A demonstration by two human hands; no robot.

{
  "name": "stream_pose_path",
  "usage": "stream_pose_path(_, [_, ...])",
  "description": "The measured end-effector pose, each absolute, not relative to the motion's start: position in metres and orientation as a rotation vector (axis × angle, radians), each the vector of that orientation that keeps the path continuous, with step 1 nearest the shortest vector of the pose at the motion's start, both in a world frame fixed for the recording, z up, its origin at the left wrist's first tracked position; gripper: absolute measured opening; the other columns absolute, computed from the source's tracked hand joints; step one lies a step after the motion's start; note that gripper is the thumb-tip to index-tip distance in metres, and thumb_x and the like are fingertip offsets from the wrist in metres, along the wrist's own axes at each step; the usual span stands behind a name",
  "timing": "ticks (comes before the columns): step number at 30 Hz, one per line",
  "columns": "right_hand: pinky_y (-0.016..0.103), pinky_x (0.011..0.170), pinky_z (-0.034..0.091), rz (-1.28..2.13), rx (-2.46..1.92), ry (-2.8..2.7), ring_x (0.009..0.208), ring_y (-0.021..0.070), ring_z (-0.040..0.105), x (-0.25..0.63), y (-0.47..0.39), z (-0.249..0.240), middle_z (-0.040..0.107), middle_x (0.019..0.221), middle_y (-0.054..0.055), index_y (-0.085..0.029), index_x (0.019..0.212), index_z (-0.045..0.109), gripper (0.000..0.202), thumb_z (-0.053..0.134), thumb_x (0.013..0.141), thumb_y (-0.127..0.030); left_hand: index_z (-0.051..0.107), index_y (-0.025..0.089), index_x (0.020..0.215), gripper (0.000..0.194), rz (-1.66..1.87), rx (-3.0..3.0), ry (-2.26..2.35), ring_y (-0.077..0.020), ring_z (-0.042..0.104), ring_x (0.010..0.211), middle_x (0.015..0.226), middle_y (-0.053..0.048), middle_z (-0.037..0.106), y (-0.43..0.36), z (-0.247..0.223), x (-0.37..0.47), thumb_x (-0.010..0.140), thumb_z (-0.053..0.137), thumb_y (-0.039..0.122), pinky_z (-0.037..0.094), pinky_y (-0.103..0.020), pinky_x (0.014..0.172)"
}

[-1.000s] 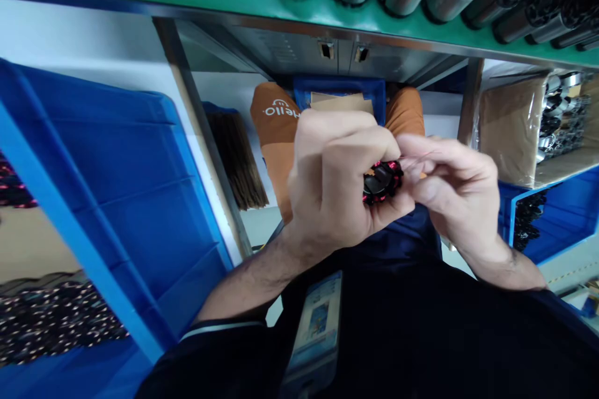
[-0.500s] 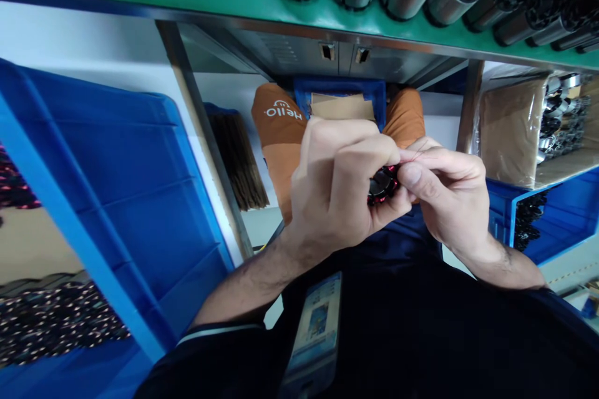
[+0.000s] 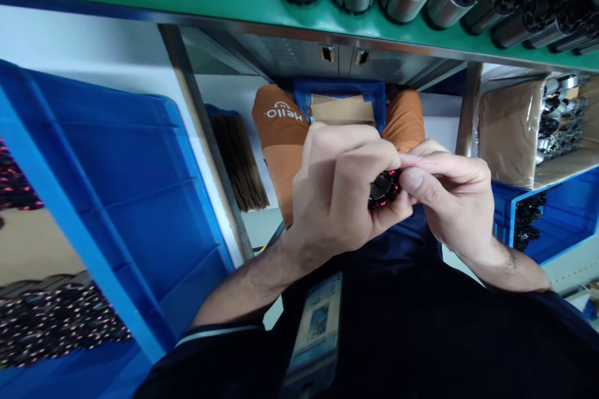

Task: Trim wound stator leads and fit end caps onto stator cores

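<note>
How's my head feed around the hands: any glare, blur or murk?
Head view: the left hand looks clear enough, but the dark wound piece shows little detail at its centre; the thin reddish strand by the right hand is faint; glare streaks the clear plastic; the shirt is near black.

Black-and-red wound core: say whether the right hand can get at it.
Probably yes: the left hand grips the wound core but leaves its edge facing the right hand partly exposed.
</note>
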State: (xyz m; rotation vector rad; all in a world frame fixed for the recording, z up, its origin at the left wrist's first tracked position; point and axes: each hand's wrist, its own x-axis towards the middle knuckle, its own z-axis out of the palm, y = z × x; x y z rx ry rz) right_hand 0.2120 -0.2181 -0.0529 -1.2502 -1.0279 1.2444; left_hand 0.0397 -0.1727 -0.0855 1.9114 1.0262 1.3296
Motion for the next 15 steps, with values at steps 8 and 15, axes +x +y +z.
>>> stream_pose_path(8, [0.022, 0.057, 0.063, 1.253, -1.251, -1.073, 0.062, 0.0111, 0.072, 0.211, -0.211, -0.038, 0.083, 0.082, -0.001, -0.029, 0.108, 0.094, 0.017, 0.102, 0.099, -0.041, 0.058, 0.03, 0.089, 0.045, 1.23, 1.959, 0.943, -0.0264, 0.079, 0.086, 0.075, -0.001, 0.066, -0.165, -0.079, 0.033, 0.1, 0.088, 0.061, 0.068, -0.042, 0.079])
stream_pose_path(15, [0.031, 0.072, 0.069, 1.212, -1.232, -1.45, 0.086, 0.0183, 0.079, 0.24, -0.195, -0.018, 0.083, 0.098, 0.002, -0.032, 0.11, 0.093, 0.017, 0.103, 0.097, -0.033, 0.062, 0.027, 0.094, 0.041, 1.275, 1.922, 0.83, -0.0245, 0.075, 0.089, 0.076, -0.002, 0.053, -0.165, -0.071, 0.035, 0.104, 0.085, 0.06, 0.066, -0.034, 0.071])
